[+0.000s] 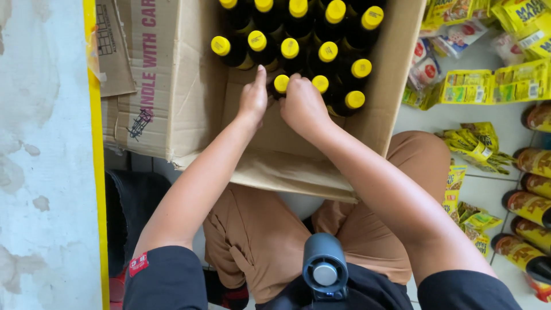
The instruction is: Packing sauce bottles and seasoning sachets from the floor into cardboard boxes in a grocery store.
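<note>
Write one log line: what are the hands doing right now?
left hand: touching bottle | right hand: gripping bottle | place: box

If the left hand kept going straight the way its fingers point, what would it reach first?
Most likely the yellow-capped dark bottle at the near left of the cluster in the cardboard box; the left hand points up-frame toward it, though depth is unclear.

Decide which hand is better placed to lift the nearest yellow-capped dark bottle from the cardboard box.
Probably the right hand: its fingers curl at the nearest yellow-capped dark bottle in the cardboard box. The left hand rests flat beside it.
</note>
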